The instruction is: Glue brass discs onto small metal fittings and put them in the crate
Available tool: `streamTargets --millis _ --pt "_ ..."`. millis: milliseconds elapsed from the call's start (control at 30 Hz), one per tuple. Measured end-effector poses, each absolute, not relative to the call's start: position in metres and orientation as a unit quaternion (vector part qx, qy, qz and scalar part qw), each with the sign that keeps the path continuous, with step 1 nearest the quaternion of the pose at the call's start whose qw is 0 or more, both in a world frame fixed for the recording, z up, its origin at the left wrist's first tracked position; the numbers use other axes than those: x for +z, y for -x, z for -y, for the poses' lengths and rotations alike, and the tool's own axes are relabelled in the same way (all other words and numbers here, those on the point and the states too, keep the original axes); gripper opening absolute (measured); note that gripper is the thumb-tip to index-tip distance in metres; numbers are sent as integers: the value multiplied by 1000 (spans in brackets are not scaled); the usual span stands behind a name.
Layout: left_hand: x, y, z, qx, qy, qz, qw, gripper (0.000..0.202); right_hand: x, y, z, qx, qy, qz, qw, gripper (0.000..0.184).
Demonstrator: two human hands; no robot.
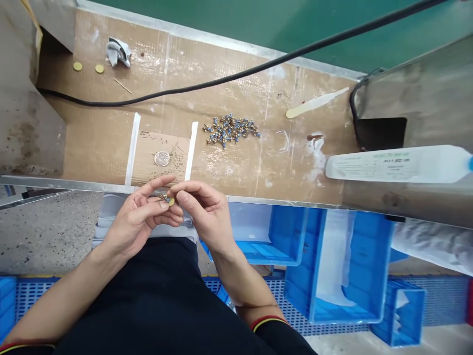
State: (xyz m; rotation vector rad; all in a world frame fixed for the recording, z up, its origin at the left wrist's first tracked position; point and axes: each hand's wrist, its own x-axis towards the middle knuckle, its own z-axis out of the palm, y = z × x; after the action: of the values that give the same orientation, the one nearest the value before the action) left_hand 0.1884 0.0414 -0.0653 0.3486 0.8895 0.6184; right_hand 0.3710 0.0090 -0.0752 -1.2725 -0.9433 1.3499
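Just past the bench's front edge, my left hand [135,219] pinches a small gold-and-blue metal piece [165,198] between thumb and fingers. A round yellow disc [171,201] shows at its end. Close against it, my right hand [209,212] has its thumb and index finger drawn together; whatever lies between those fingertips is hidden. Beyond my hands, a silvery round dish [161,158] rests on a cardboard patch [148,170] among small dark specks. A heap of similar blue-and-gold pieces [231,129] lies to the right of that patch.
A black cable [207,85] crosses the bench. Farther back are a crumpled wrapper [118,52], a yellow disc [99,68] and a thin stick [122,86]. To the right lie a flat wooden stick [314,103] and a white bottle [399,164]. Blue crates [301,236] stand below.
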Motion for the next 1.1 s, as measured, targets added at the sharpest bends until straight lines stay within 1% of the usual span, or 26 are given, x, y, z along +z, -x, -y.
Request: streamTargets --millis 133,300,433,567,633,700,767,833,900,1000,1100 --pt "-64 -197 -40 272 -180 -424 845 58 -75 -383 -2 564 519 388 512 21" --pt "-61 -211 -41 239 -217 -437 840 59 -78 -401 11 550 508 396 532 14" --pt "-60 -226 -38 217 -299 -457 809 67 -78 -413 24 476 541 449 527 14" --pt "-62 -239 -31 167 -395 -439 790 73 -80 -422 48 390 547 487 558 10" --pt "-63 -245 -28 118 -431 -429 785 79 -91 -433 65 366 565 462 577 7" --pt "-62 -249 -24 75 -453 -432 777 83 -113 -456 86 322 630 392 588 11" --pt "-62 -250 -22 54 -459 -441 769 83 -144 -495 104 251 732 280 568 18" --pt "-62 -248 -21 45 -461 -453 762 81 -181 -544 117 186 828 164 503 31" --pt "-62 -243 -23 42 -464 -465 753 78 -215 -595 122 163 866 118 458 38" --pt "-61 -235 -28 44 -480 -478 734 74 -252 -655 119 160 898 96 398 36" --pt "-59 -229 -31 53 -482 -490 725 72 -272 -685 108 169 921 95 337 22"
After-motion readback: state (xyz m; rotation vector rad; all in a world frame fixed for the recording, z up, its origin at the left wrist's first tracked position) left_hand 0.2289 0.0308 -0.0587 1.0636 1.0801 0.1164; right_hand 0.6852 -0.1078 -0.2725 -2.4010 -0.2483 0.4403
